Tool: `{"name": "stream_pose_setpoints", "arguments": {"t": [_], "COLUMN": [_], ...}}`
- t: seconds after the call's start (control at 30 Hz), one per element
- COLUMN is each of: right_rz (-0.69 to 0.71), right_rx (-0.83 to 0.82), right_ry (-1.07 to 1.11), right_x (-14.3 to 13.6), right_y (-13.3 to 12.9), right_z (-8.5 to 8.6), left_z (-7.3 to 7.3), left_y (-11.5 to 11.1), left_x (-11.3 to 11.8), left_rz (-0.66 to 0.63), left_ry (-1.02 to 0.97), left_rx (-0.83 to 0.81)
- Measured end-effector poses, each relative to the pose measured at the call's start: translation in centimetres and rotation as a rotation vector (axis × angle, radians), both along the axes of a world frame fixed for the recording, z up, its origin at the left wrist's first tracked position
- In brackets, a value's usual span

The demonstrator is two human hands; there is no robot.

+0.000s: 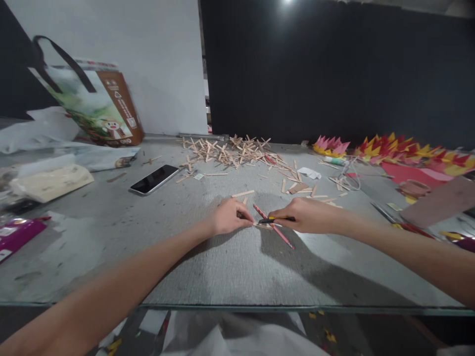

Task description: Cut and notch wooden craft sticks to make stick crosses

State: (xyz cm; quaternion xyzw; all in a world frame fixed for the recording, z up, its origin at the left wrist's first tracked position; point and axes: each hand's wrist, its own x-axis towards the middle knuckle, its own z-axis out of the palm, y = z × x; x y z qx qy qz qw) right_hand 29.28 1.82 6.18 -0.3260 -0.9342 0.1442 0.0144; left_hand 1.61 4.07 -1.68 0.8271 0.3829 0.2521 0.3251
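Note:
My right hand is closed round a black-and-yellow craft knife, its tip pointing left. Under the tip lies a short flat wooden stick, one end pinched by the fingertips of my left hand. A red patterned pencil lies slantwise on the table beneath the knife and partly hidden by it. Just beyond my left hand is a loose wooden stick. The knife's blade is too small to make out clearly.
A heap of wooden sticks lies at the back of the table. A phone and a printed carrier bag are on the left. Red and yellow paper shapes line the right, near a white cable.

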Motion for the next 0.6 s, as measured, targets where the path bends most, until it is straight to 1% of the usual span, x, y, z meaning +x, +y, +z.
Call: {"name": "stream_pose_setpoints", "arguments": {"t": [0.13,0.33,0.6], "right_rz": [0.009,0.009,0.004], "right_rx": [0.017,-0.009,-0.003], "right_ry": [-0.019,0.016,-0.101], "right_x": [0.03,-0.04,-0.34], "right_y": [0.08,0.06,-0.22], "right_z": [-0.09,0.05,0.70], "left_z": [0.08,0.05,0.35], "left_y": [-0.06,-0.09,-0.30], "left_x": [-0.01,0.03,0.08], "left_rz": [0.000,0.002,0.025], "left_ry": [0.010,-0.001,0.013], "left_rx": [0.006,-0.004,-0.027]}}
